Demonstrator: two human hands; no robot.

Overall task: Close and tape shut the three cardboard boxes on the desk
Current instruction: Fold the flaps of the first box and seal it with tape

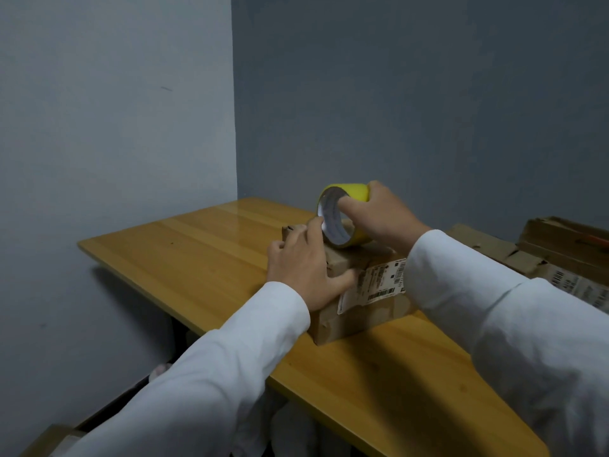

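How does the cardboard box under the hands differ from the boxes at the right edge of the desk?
The cardboard box under the hands has its flaps down, with the yellow tape roll on it; the boxes at the right edge have raised, crumpled flaps. The near box is held by the left hand; the far ones are untouched. Both are brown and carry barcode labels.

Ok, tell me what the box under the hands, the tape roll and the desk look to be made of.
Box: brown cardboard, matte, with creased edges and a printed paper label.
Tape roll: glossy yellow plastic-looking tape; its pale inner core reflects light, so the material is unclear.
Desk: wood or wood laminate, honey-coloured, with plank lines and a sheen.
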